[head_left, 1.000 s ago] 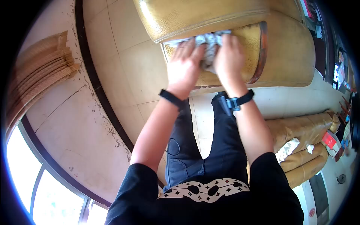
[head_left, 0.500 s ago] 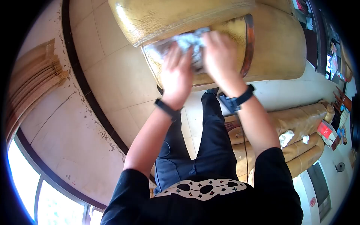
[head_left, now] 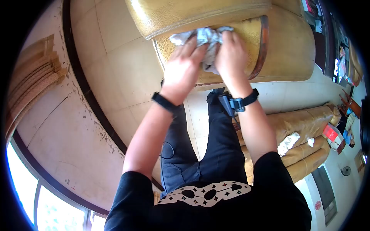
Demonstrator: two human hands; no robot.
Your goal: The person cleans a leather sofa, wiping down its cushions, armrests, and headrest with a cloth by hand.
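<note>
A crumpled pale grey-blue cloth [head_left: 208,36] lies bunched on the tan leather sofa armrest [head_left: 252,40], just below its padded upper roll. My left hand [head_left: 183,67] presses on the cloth's left part, fingers curled over it. From the right, my right hand [head_left: 232,56] grips the cloth's other side, its fingertips closed around a fold. Both palms face down, and the middle of the cloth shows between them. Its underside is hidden.
To the right stands another tan sofa [head_left: 304,123] with crumpled white tissue [head_left: 289,143] and a red box [head_left: 330,133] on it. A peeling white wall [head_left: 58,127] runs along the left. Tiled floor [head_left: 119,77] lies between wall and armrest.
The cloth is more bunched together now and shows less blur. My left hand has shifted slightly; my right hand has moved a little to the right.
</note>
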